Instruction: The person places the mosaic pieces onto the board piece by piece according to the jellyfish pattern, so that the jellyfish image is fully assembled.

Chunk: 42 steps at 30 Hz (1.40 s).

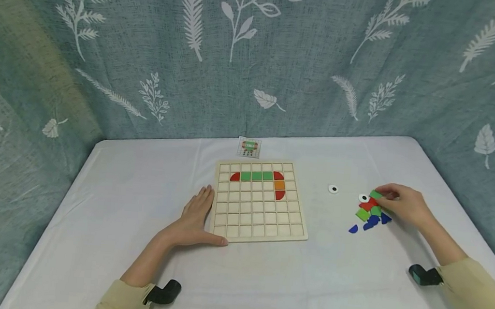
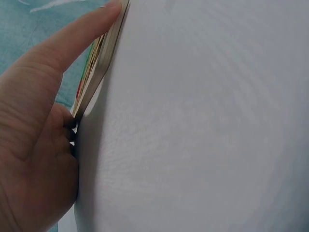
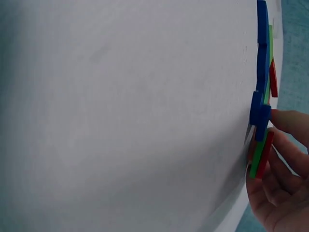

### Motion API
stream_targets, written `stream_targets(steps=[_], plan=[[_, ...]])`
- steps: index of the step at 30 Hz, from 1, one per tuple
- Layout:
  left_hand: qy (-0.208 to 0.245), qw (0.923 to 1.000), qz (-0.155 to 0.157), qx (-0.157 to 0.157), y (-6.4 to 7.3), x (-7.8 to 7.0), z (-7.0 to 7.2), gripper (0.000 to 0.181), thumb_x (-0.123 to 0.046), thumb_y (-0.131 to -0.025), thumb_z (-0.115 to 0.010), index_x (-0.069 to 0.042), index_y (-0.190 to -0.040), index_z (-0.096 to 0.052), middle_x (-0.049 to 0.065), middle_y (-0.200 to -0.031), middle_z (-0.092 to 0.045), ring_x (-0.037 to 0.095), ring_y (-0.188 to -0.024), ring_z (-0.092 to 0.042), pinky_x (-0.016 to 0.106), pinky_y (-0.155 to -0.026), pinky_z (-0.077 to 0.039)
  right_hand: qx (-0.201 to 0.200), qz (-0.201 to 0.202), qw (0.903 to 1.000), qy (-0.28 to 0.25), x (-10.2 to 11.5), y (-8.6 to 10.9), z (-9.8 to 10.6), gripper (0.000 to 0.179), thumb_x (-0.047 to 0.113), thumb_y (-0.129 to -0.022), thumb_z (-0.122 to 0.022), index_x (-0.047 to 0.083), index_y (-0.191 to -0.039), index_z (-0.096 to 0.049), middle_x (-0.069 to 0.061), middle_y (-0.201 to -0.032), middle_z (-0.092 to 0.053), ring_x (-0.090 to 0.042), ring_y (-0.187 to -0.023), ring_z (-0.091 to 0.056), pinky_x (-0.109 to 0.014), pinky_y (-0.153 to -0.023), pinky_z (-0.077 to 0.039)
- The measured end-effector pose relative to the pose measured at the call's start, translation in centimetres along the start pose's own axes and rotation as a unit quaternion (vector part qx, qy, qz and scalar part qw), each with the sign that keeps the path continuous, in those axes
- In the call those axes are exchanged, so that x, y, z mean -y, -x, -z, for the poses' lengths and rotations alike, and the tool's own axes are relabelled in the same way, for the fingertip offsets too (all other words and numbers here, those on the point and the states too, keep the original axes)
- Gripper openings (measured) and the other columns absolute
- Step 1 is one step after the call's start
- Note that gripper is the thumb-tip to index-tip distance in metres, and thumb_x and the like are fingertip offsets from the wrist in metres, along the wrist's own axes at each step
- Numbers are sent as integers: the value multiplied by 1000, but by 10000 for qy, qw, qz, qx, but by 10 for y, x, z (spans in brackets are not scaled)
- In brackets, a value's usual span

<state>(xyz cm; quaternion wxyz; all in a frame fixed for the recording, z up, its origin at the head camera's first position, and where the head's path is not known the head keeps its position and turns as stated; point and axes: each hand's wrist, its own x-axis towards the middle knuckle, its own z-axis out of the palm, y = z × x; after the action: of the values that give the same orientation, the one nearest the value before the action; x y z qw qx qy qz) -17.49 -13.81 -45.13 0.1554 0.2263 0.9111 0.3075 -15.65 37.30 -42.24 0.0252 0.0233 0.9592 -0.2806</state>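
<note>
A wooden grid board (image 1: 245, 220) lies on the table, with several pieces set in its upper cells: a row of green squares (image 1: 256, 175) between red rounded pieces, an orange square (image 1: 279, 185) and another red piece (image 1: 279, 195). My left hand (image 1: 192, 220) rests along the board's left edge, fingers straight and thumb at the lower left corner. At the right, my right hand (image 1: 402, 204) pinches a green square (image 1: 375, 194) between thumb and fingers, over a loose pile of red, green and blue pieces (image 1: 373, 219). The right wrist view shows the fingers (image 3: 289, 150) close against the pile, partly hiding pieces.
Two white eye discs lie to the right of the board, one alone (image 1: 333, 189) and one (image 1: 364, 198) beside the pile. Behind the board is a small picture card (image 1: 249, 147). A patterned curtain (image 1: 307, 57) hangs behind the white-covered table (image 1: 141, 175).
</note>
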Motion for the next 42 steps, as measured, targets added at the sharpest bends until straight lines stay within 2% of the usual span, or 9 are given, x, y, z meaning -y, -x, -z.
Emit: stream_targets(steps=[7, 14, 21, 26, 29, 32, 36, 42], plan=[[-29, 10000, -33, 29, -1, -1, 1, 135, -55, -68, -83, 6, -153, 2, 20, -161, 6, 32, -148, 10, 54, -116, 1, 101, 117, 9999, -8, 3, -6, 1, 32, 14, -95, -63, -5, -121, -62, -25, -106, -63, -37, -95, -57, -48, -79, -52], [-33, 10000, -24, 23, -1, 0, 1, 135, -54, -67, -84, 6, -153, 2, 21, -161, 6, 33, -148, 10, 54, -116, 1, 38, 203, 9998, -64, 8, -12, -5, 32, 14, -92, -68, -5, -118, -64, -21, -99, -65, -31, -87, -59, -30, -67, -52], [25, 10000, -56, 50, 0, 0, 0, 135, -54, -68, -84, 7, -152, 3, 22, -161, 7, 34, -147, 10, 55, -116, 2, 163, 192, 9996, -123, 16, -16, -7, 36, 14, -92, -68, -5, -121, -61, -24, -103, -64, -32, -88, -60, -32, -67, -56], [-2, 10000, -49, 51, 0, -1, 0, 136, -54, -68, -84, 7, -152, 3, 21, -161, 7, 33, -147, 10, 54, -116, 2, 217, 112, 9996, -161, 14, -16, -6, 36, 15, -92, -68, -5, -120, -61, -23, -101, -64, -28, -82, -60, -24, -61, -54], [-28, 10000, -35, 39, 0, -1, 0, 136, -54, -68, -84, 7, -153, 3, 21, -161, 6, 33, -147, 10, 54, -116, 2, 143, 108, 9996, -218, 14, -16, -8, 36, 16, -91, -69, -5, -119, -61, -22, -100, -64, -26, -79, -59, -22, -58, -52], [-40, 10000, -48, 34, 0, 0, 0, 135, -53, -68, -84, 7, -152, 3, 22, -161, 6, 33, -147, 10, 54, -116, 2, -42, 202, 9996, -196, 18, -17, -10, 37, 19, -91, -71, -4, -118, -62, -21, -100, -65, -28, -82, -60, -22, -60, -52], [-21, 10000, -72, 38, 0, 0, 0, 136, -54, -68, -84, 7, -152, 3, 22, -161, 6, 33, -148, 10, 53, -116, 2, -158, 456, 9986, -231, 30, -22, -18, 37, 25, -90, -72, -1, -116, -65, -19, -101, -67, -31, -90, -61, -25, -63, -52], [-17, 10000, -80, 19, 1, 0, 0, 136, -55, -67, -83, 7, -152, 3, 22, -161, 7, 32, -148, 10, 53, -116, 3, 112, 855, 9944, -611, 69, -33, -43, 32, 31, -88, -74, 8, -109, -69, -9, -97, -68, -26, -91, -62, -32, -68, -51]])
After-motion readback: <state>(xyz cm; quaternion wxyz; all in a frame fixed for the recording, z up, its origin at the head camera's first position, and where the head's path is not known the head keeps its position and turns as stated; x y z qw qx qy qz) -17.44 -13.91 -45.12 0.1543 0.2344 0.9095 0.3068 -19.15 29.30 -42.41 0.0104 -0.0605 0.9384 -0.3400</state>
